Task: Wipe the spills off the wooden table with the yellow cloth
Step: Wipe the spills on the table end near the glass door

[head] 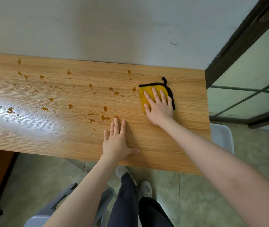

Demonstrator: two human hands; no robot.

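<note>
A yellow cloth point(144, 95) with a black border and hanging loop lies folded flat near the right end of the wooden table point(179, 145). My right hand point(159, 104) presses down on it with spread, straight fingers. My left hand point(116, 141) rests flat on the bare wood near the front edge, fingers straight, its fingertips close to a puddle. Brown liquid spills point(105, 117) in several puddles and many small drops are scattered over the table's left and middle parts, up to just left of the cloth.
A grey-white wall point(114, 27) runs along the table's far edge. A dark-framed glass door point(253, 79) stands at the right. A white plastic bin point(222, 136) sits on the floor by the table's right end, a grey chair point(61, 207) near my legs.
</note>
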